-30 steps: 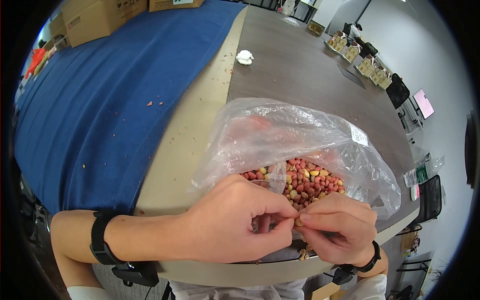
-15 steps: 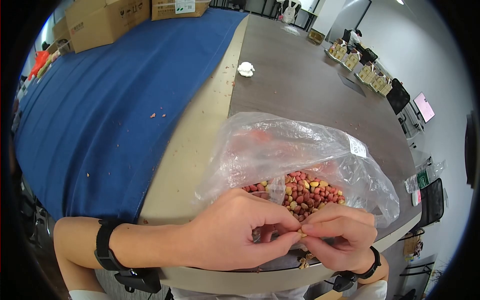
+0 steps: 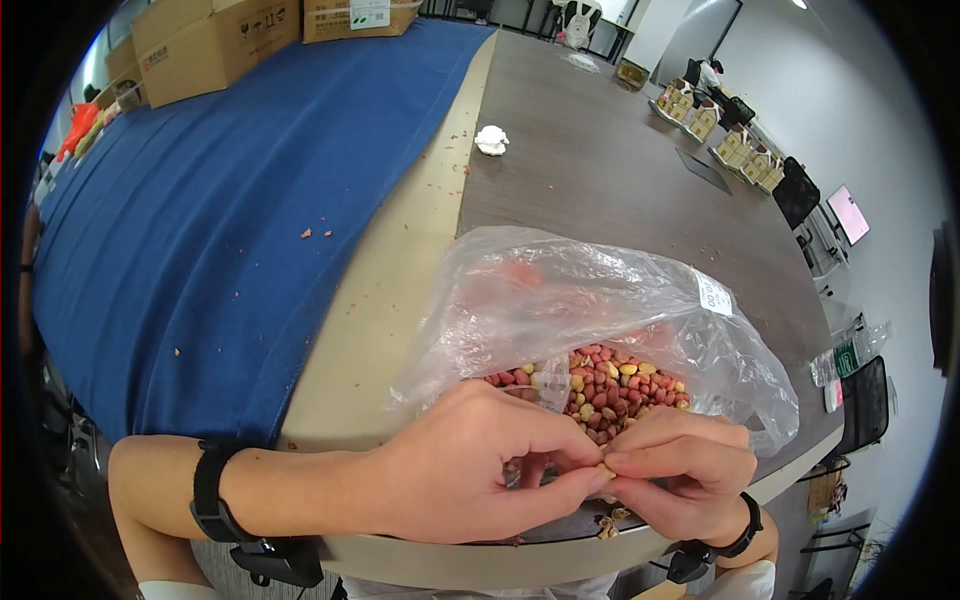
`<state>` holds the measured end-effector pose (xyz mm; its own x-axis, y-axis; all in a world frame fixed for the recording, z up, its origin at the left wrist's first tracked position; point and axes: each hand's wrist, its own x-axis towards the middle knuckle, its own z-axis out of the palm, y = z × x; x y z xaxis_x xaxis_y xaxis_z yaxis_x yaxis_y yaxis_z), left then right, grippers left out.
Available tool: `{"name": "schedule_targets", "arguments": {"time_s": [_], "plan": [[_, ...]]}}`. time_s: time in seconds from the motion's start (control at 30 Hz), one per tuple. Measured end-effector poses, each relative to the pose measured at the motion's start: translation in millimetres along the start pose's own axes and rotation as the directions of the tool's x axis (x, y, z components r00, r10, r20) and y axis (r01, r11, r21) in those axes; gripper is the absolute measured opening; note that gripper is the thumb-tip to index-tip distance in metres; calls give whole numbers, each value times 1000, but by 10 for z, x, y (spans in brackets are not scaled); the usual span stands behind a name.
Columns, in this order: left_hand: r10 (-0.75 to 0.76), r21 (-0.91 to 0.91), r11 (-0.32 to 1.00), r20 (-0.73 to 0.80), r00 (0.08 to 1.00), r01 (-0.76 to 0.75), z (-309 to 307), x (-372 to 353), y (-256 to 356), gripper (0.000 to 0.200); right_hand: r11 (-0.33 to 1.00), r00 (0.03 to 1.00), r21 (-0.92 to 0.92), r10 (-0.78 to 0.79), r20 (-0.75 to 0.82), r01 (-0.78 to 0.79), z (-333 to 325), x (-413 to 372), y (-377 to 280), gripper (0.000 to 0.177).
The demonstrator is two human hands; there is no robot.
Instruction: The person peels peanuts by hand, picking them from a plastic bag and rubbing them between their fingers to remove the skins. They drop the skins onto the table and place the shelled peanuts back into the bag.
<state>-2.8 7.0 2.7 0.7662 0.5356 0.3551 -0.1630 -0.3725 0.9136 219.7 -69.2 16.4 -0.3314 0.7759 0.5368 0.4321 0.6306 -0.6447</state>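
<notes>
A small pale-yellow peanut kernel (image 3: pixel 607 471) is pinched by the fingers of the left hand (image 3: pixel 480 465) at its nine o'clock and right hand (image 3: pixel 690 465) at three, at six o'clock from the oval red-skinned peanuts (image 3: pixel 622 392).

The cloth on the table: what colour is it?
The cloth is plain blue, clearest in the head view.

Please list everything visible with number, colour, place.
plastic bag: one, clear, on table
nuts: many, red and yellow, bag's near side
held nut: one, yellow, between fingertips
table: one, brown and cream, centre
cloth: one, blue, left
boxes: several, brown, far left
crumpled lump: one, white, beyond bag
model houses: several, beige, upper right
bottles: count unclear, green-labelled, right
chairs: several, black, right
person: one, pale-clothed, far right
wristbands: two, black, wrists
left hand, right hand: one each, bare, at nut
</notes>
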Motion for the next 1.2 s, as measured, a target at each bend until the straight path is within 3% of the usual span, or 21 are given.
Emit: {"name": "schedule_targets", "arguments": {"time_s": [0.27,0.47,0.7,0.97,1.2], "plan": [[64,46,997,20,998,-65,-3,-6,-50,12,999,999,-20,-35,-1,35,-1,11,0,26],[0,5,1000,25,1000,0,-7,-13,13,12,1000,1000,-6,-28,-9,28,5,-3,5,26],[32,22,999,48,998,-34,-10,-2,-19,12,999,999,-1,-41,7,41,-9,1,9,26],[167,100,981,9,986,-167,43,-12,-115,15,999,999,1,-43,-9,43,5,-4,5,25],[89,61,994,37,995,-92,23,-19,-54,16,999,999,22,-46,-28,46,13,-6,14,26]]}}
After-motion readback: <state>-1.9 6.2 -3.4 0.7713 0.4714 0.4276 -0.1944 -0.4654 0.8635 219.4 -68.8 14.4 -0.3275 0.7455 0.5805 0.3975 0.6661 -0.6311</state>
